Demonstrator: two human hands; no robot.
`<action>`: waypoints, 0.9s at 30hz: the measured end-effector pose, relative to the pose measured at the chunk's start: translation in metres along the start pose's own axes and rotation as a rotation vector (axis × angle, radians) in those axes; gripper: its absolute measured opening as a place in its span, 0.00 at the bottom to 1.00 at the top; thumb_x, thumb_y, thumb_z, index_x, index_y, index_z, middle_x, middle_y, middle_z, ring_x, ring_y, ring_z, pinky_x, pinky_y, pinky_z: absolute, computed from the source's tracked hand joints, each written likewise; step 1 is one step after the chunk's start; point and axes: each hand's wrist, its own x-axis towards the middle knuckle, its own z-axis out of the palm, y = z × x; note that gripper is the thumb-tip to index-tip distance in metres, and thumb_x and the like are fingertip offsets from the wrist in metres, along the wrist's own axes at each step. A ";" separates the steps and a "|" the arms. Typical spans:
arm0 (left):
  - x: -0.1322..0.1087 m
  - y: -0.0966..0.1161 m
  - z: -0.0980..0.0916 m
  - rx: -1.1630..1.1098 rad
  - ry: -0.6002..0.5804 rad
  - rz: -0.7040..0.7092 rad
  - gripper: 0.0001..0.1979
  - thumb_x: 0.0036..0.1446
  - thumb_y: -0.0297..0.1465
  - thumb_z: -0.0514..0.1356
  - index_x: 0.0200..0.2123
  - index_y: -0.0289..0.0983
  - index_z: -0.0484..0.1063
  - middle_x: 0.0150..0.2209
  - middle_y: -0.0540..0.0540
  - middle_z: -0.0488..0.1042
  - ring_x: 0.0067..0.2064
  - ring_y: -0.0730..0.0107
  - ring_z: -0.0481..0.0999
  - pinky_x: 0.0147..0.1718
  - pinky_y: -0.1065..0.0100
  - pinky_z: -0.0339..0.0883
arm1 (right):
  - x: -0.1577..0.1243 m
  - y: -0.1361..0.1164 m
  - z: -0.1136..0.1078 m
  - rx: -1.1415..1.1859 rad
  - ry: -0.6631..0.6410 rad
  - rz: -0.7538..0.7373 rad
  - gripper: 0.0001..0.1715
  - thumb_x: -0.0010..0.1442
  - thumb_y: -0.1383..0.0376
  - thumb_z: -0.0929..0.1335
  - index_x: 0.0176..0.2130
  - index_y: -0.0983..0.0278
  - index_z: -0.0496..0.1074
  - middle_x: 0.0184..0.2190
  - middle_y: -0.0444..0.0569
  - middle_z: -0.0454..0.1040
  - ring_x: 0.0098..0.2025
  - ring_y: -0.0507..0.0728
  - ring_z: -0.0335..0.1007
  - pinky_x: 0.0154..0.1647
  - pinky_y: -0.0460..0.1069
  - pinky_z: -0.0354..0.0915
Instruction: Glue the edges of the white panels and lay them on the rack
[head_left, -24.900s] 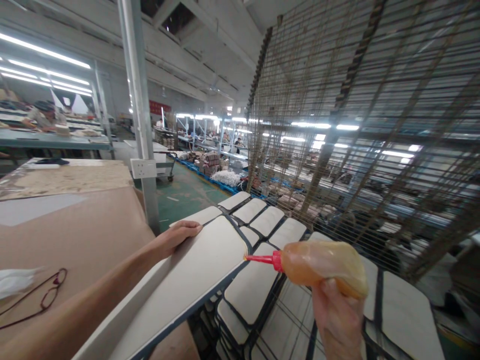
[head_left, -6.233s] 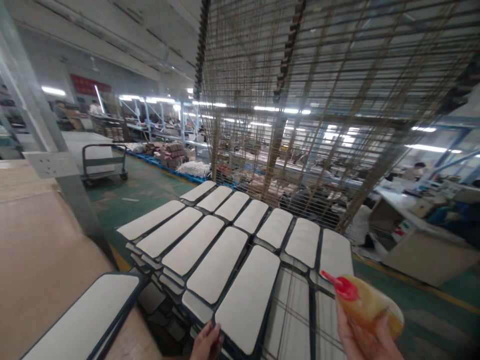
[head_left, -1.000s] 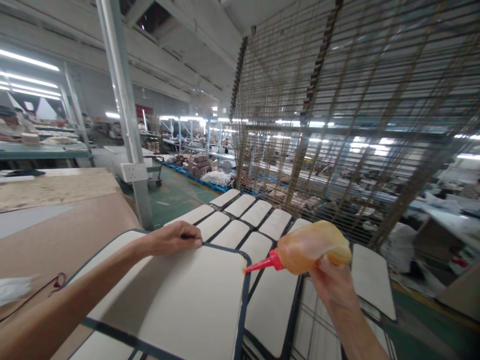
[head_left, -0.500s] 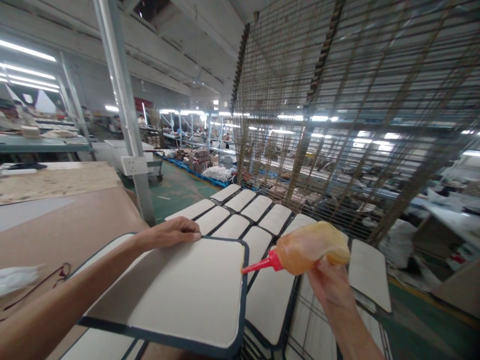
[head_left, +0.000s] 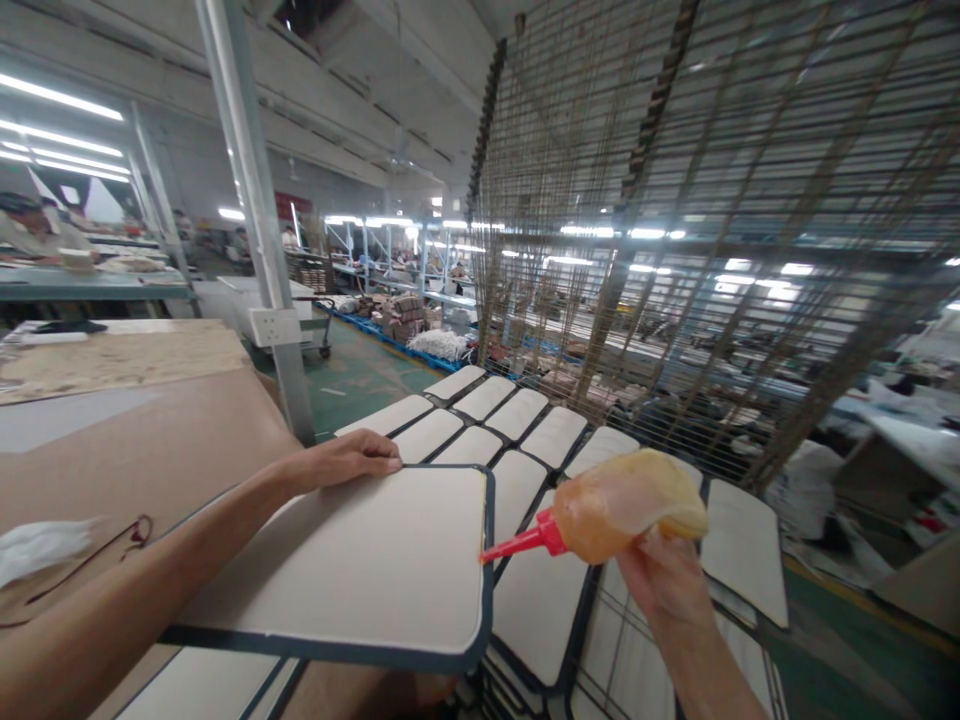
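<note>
My left hand (head_left: 364, 455) is closed on the far edge of a white panel (head_left: 360, 570) with a dark blue border and rounded corners. The panel lies nearly flat in front of me. In my right hand (head_left: 664, 570) is a squeeze bottle (head_left: 626, 505) of amber liquid, tipped sideways. Its red nozzle (head_left: 521, 543) points left, and the tip meets the panel's right edge where the white face borders the blue trim. A thin yellowish line shows along that edge above the tip.
Several similar white panels (head_left: 529, 590) lie in rows beyond and to the right. A tall wire rack (head_left: 570, 250) leans over them. At left are a brown-covered table (head_left: 195, 440), a pair of glasses (head_left: 139, 530), a white crumpled cloth (head_left: 45, 550) and a metal post (head_left: 255, 180).
The nozzle tip has moved a little down along the panel's right edge, toward me. The panel's near edge has risen slightly in view. Both hands keep their holds.
</note>
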 end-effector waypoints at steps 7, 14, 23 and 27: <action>0.001 -0.001 -0.001 -0.091 0.013 -0.034 0.17 0.47 0.43 0.61 0.21 0.36 0.64 0.18 0.53 0.62 0.20 0.77 0.58 0.18 0.75 0.49 | -0.001 0.002 -0.001 -0.009 0.057 0.029 0.31 0.27 0.58 0.79 0.36 0.53 0.76 0.23 0.42 0.77 0.22 0.54 0.71 0.29 0.48 0.70; -0.002 0.000 0.000 -0.175 0.060 -0.062 0.16 0.43 0.42 0.63 0.20 0.35 0.66 0.18 0.52 0.66 0.19 0.75 0.61 0.17 0.75 0.52 | -0.004 0.005 -0.005 -0.084 0.017 0.019 0.36 0.29 0.53 0.78 0.42 0.55 0.74 0.29 0.49 0.79 0.28 0.61 0.73 0.35 0.57 0.69; -0.001 -0.013 -0.001 -0.268 0.079 -0.076 0.16 0.46 0.42 0.62 0.21 0.36 0.66 0.17 0.52 0.68 0.17 0.75 0.63 0.16 0.75 0.53 | -0.007 0.004 -0.004 -0.064 0.040 0.000 0.34 0.30 0.55 0.78 0.41 0.55 0.74 0.31 0.48 0.78 0.35 0.62 0.74 0.43 0.58 0.67; -0.001 -0.017 -0.001 -0.320 0.099 -0.087 0.14 0.45 0.40 0.64 0.22 0.35 0.67 0.18 0.52 0.70 0.18 0.75 0.65 0.16 0.75 0.55 | -0.008 0.008 -0.008 -0.061 0.062 -0.028 0.31 0.32 0.57 0.78 0.40 0.56 0.75 0.29 0.47 0.78 0.36 0.61 0.74 0.41 0.56 0.68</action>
